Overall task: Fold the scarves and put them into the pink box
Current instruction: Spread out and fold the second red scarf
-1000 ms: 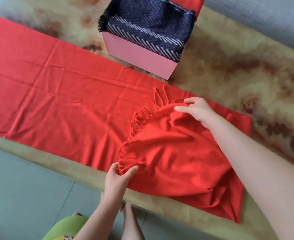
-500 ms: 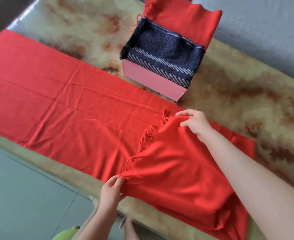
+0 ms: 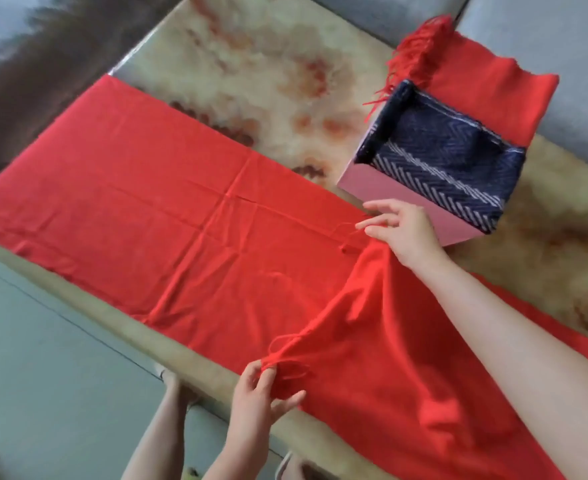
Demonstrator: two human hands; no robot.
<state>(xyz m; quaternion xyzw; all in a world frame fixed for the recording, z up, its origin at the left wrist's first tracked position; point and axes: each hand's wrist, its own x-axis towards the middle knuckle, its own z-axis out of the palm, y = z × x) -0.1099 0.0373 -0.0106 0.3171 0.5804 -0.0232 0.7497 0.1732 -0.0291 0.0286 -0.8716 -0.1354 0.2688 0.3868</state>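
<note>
The scarf [image 3: 181,220] is lying on the table [image 3: 251,81], one end doubled over.
The left hand [image 3: 261,393] is pinching its near fringed corner, the right hand [image 3: 403,230] the far one, beside the box [image 3: 389,199].

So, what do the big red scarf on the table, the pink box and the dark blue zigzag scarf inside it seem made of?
Big red scarf: soft matte woven cloth, perhaps wool or acrylic; it drapes, creases, has tassels. Pink box: probably cardboard, smooth matte; flat stiff walls, sharp edges. Dark blue zigzag scarf: thicker woven fabric, fibre unclear.
</note>
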